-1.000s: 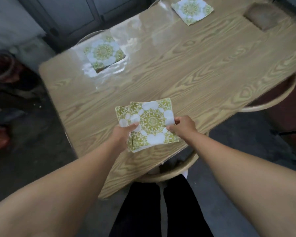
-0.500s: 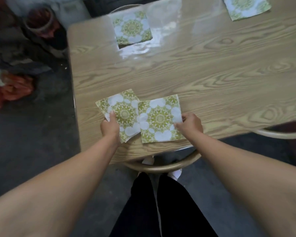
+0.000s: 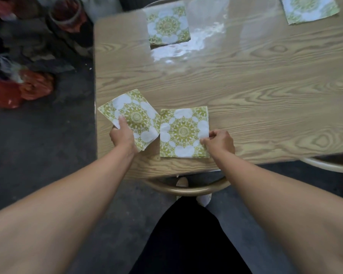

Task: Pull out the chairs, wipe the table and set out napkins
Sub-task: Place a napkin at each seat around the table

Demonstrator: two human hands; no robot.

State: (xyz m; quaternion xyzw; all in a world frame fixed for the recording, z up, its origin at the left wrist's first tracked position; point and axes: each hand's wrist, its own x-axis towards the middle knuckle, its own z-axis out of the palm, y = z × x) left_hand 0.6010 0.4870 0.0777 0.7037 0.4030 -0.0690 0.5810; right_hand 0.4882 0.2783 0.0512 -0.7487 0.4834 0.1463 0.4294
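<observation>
A wooden table [image 3: 246, 91] fills the upper right of the head view. Near its front edge lie two green-and-white patterned napkins. My left hand [image 3: 123, 135] grips the tilted left napkin [image 3: 135, 117] at its near corner, thumb on top. My right hand [image 3: 219, 142] pinches the right edge of the square right napkin [image 3: 183, 132], which lies flat. The two napkins touch at one corner. Farther back, a third napkin [image 3: 167, 25] lies at the far left of the table and a fourth napkin [image 3: 309, 8] at the far right.
A curved wooden chair back [image 3: 186, 187] sits under the table's front edge, right in front of my legs. Another chair rim [image 3: 329, 165] shows at the right. Red and dark bags [image 3: 18, 89] and a round container [image 3: 67, 14] crowd the floor at the left.
The stacked napkins have been split: my left hand slid one to the left, my right hand set the other flat. The view has shifted left and closer to the table.
</observation>
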